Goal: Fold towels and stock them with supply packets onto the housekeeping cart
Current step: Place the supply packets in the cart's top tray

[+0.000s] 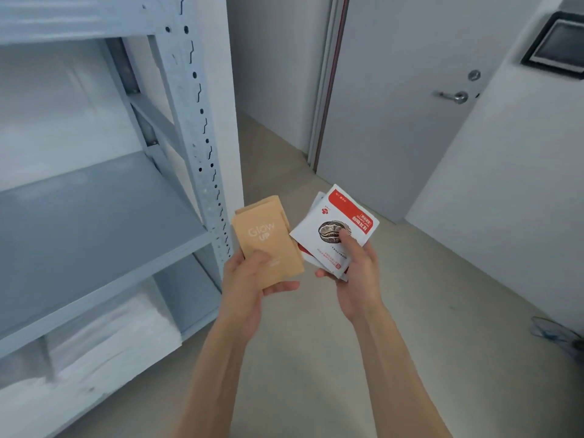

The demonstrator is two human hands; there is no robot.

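My left hand grips a small stack of tan packets printed "Glow UP", thumb on the front. My right hand pinches a fan of white and red coffee packets with a coffee-bean picture, thumb on top. Both hands are held in front of me at mid-frame, above the floor, just right of the shelving. White folded towels lie on the bottom shelf at the lower left. No cart shows in this view.
A grey metal shelving unit fills the left side, its perforated upright close to my left hand. A closed grey door with a lever handle stands ahead. A wall panel hangs at the upper right.
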